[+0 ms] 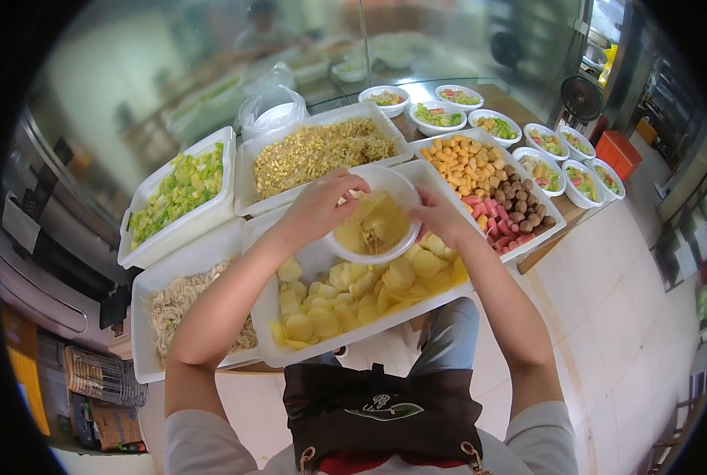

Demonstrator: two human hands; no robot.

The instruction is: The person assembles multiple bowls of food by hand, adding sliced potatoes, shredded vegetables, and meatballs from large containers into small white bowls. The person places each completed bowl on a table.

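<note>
A white round bowl (407, 247) with yellow potato slices (385, 212) and a few thin pale-brown strands inside is held above a white tub (266, 305) of potato slices (361, 297). My right hand (439, 215) grips its right rim, thumb and fingers closed on it. Over the left rim lies my left hand (326, 202), its fingers bent and apart above the slices, with nothing visible between them. Part of the left rim is hidden under this hand.
White tubs hold bean sprouts (322, 154), chopped greens (183, 190), pale shreds (203, 305), and tofu puffs (464, 162) with meatballs (519, 204) and sausages (496, 226). Several filled bowls (436, 117) stand at the far right; bagged bowls (272, 111) stand behind. A glass panel (306, 47) bounds the back.
</note>
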